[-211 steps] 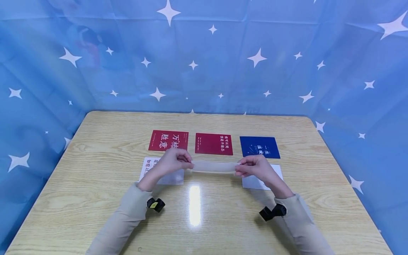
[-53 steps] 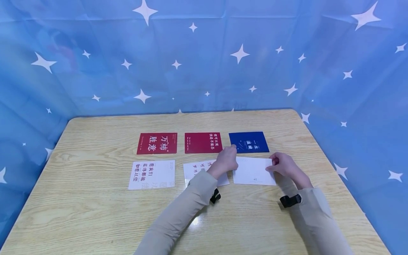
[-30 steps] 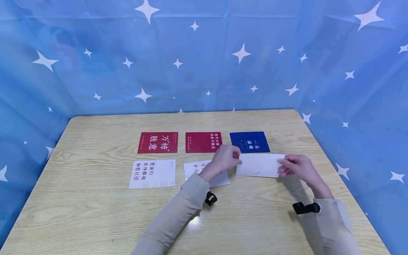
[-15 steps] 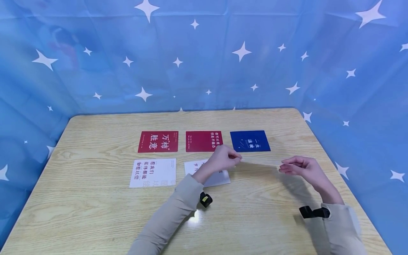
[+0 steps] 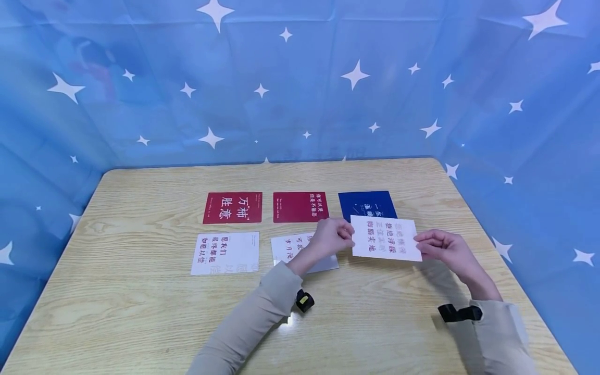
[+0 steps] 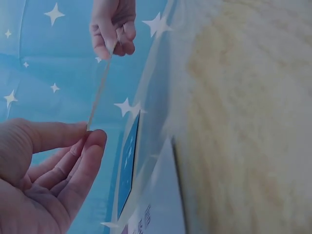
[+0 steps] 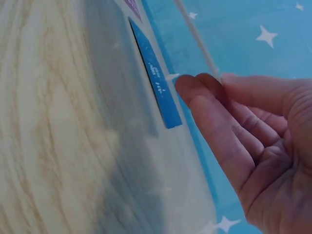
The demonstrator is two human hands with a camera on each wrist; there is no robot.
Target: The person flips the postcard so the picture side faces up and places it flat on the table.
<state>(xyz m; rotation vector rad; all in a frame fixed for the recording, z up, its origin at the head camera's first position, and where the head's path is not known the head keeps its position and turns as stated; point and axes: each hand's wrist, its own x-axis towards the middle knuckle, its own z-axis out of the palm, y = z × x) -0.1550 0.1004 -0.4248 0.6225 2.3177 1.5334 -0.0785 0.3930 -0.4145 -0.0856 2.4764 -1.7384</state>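
Observation:
Both hands hold a white card [image 5: 386, 239] above the table, its printed side facing me. My left hand [image 5: 325, 240] pinches its left edge between thumb and fingers. At the opposite short edge, my right hand [image 5: 445, 250] pinches it the same way. The card appears edge-on as a thin line in the left wrist view, from the left hand [image 6: 53, 170] to the other hand. A blue card [image 5: 365, 202] lies behind, its near part hidden. Beneath the left wrist lies another white printed card [image 5: 323, 264], partly covered by that hand.
Two red cards, one at far left [image 5: 232, 208] and one at middle [image 5: 300, 207], lie in the back row with the blue one. A white printed card [image 5: 225, 253] lies front left. The wooden table [image 5: 140, 312] meets a blue star-patterned curtain [image 5: 300, 78] behind.
Earlier, the hands held a card over the front middle; it now lies there printed side up. They then lifted the right-hand white card, blank side showing, and flipped it to its printed side.

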